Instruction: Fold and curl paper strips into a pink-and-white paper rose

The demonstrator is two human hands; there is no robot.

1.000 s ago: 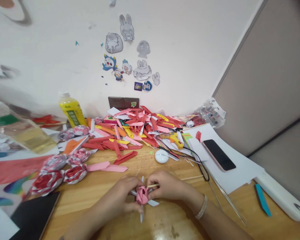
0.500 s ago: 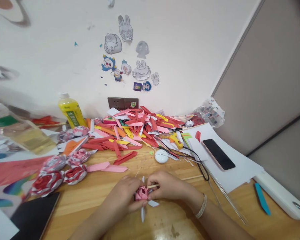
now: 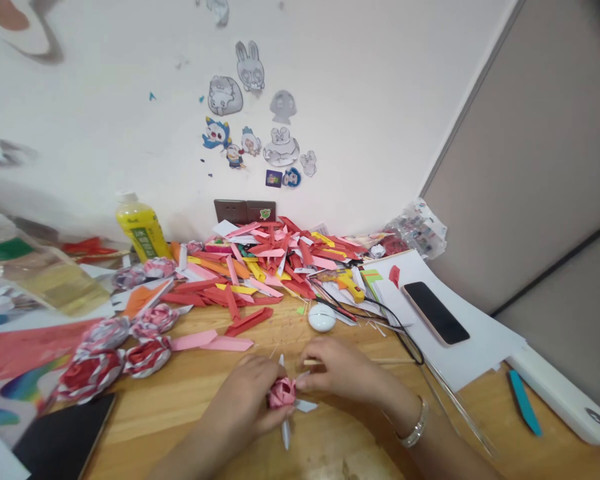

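Observation:
A small pink folded-paper flower (image 3: 282,393) with white paper strips sticking out around it is held low over the wooden table. My left hand (image 3: 247,397) is closed around its left side, thumb below and fingers above. Just to the right, my right hand (image 3: 330,367) is closed on a thin wooden stick (image 3: 313,363), its fingertips beside a white strip at the flower's edge. Whether those fingertips also grip the strip cannot be made out. A bracelet is on my right wrist.
Folded paper strips (image 3: 230,293) are heaped at the wall. Finished paper flowers (image 3: 90,373) and bottles (image 3: 140,227) stand left. A white round case (image 3: 322,318), yellow glue gun (image 3: 350,285), cable, phone (image 3: 436,313) and blue cutter (image 3: 525,403) lie right.
My right hand has moved slightly up and away from the flower, its stick now more level. The left hand still holds the flower. The view has tilted a little.

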